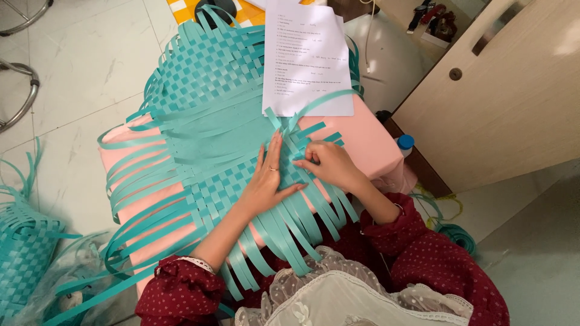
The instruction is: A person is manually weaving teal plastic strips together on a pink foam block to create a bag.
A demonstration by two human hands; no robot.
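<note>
A teal mat (211, 181) woven from flat plastic strips lies across a pink table (368, 136), with loose strip ends fanning out on all sides. My left hand (269, 178) presses flat on the woven part, fingers spread, a ring on one finger. Just to its right, my right hand (329, 164) pinches a teal strip (302, 160) at the weave's edge. One long strip (320, 99) curves up over a white printed sheet (307, 57). Another woven teal panel (205, 66) lies behind, partly under the sheet.
A woven teal basket piece (21, 259) and loose strips lie on the tiled floor at left. A wooden cabinet door (513, 90) stands to the right, with a blue-capped bottle (403, 143) by the table. Metal chair legs (24, 90) show at far left.
</note>
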